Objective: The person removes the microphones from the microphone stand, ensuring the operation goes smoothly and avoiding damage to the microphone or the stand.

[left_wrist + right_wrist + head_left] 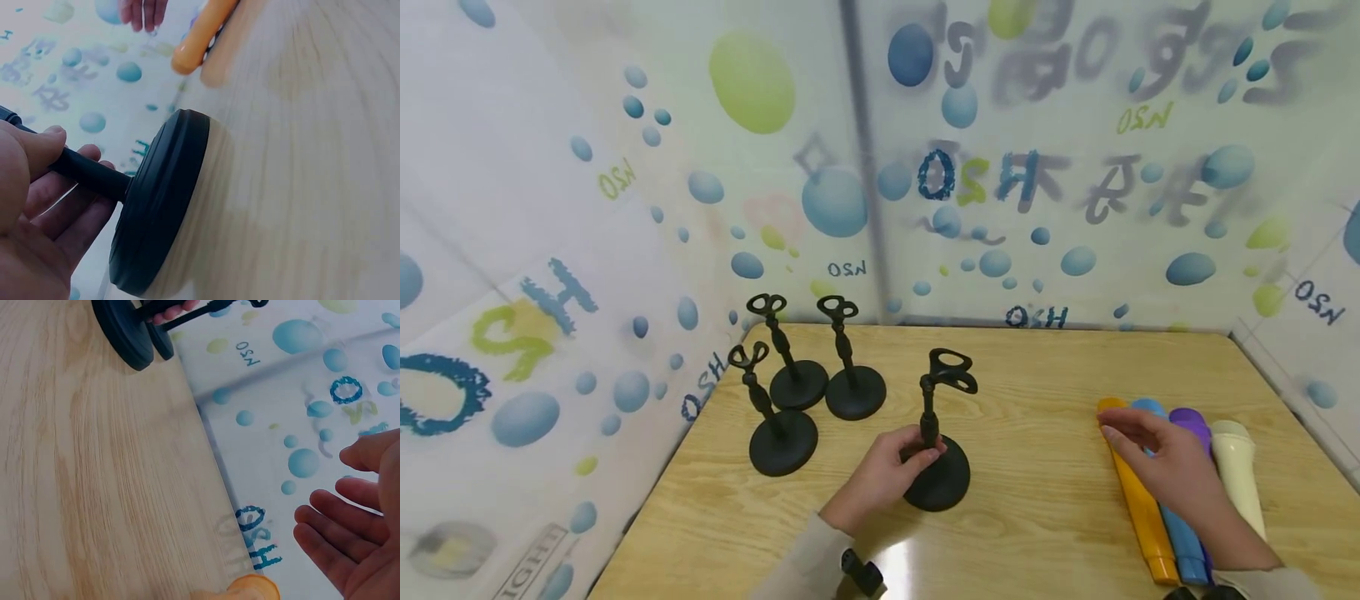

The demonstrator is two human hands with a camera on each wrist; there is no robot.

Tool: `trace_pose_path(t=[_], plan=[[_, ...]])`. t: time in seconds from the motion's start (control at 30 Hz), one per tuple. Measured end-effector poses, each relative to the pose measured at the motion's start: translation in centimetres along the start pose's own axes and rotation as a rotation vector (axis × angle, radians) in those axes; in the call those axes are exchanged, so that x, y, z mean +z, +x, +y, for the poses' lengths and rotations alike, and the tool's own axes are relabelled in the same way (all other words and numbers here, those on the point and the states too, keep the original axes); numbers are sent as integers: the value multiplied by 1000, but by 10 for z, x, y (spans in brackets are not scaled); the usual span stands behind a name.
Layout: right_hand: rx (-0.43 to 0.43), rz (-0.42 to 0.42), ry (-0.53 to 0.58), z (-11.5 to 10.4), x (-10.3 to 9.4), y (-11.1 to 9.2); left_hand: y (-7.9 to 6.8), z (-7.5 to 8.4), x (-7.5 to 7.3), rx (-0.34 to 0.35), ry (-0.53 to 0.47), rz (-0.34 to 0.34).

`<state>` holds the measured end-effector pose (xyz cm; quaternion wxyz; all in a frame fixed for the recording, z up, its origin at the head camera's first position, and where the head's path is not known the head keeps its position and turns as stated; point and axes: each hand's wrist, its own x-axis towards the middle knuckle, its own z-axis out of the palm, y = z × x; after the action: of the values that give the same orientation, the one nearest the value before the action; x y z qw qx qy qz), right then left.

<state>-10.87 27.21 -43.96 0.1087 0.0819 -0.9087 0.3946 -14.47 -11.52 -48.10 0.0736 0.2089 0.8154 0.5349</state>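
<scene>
My left hand (880, 473) grips the thin stem of a black tabletop microphone stand (943, 482), thumb and fingers around it just above the round base. The base looks set on the table, and its two-loop clip points up and right. Over at the right, my right hand (1176, 467) hovers with relaxed fingers and an empty palm. Beneath it lie smooth plastic tubes with wider rounded ends: an orange tube (1138, 508), a blue tube (1183, 546), a purple tube (1191, 422) and a cream tube (1238, 467). My hand partly hides the blue and purple ones.
Three more black stands are grouped at the back left: a front stand (782, 442), a rear stand (799, 385) and another stand (855, 393). A printed sheet (1037, 250) walls in the wooden table (1022, 533) behind and at both sides.
</scene>
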Motion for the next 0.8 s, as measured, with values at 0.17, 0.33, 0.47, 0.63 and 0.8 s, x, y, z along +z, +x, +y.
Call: trace_pose_path(t=[0.17,0.33,0.47,0.63,0.8], plan=[[21,-68,16,-11,9,3,-5,-5,-15,-9,8,50],[-16,-86,65,-16,22,6,-9,-9,-24,-1,16,79],[-33,-75,75,-25,33,8,-11,-10,-28,-2,4,86],[-38,-103,90,-42,44,15,-13,-11,-30,3,-1,93],[-93,-114,105,-59,59,21,-14,-12,-30,2,15,103]])
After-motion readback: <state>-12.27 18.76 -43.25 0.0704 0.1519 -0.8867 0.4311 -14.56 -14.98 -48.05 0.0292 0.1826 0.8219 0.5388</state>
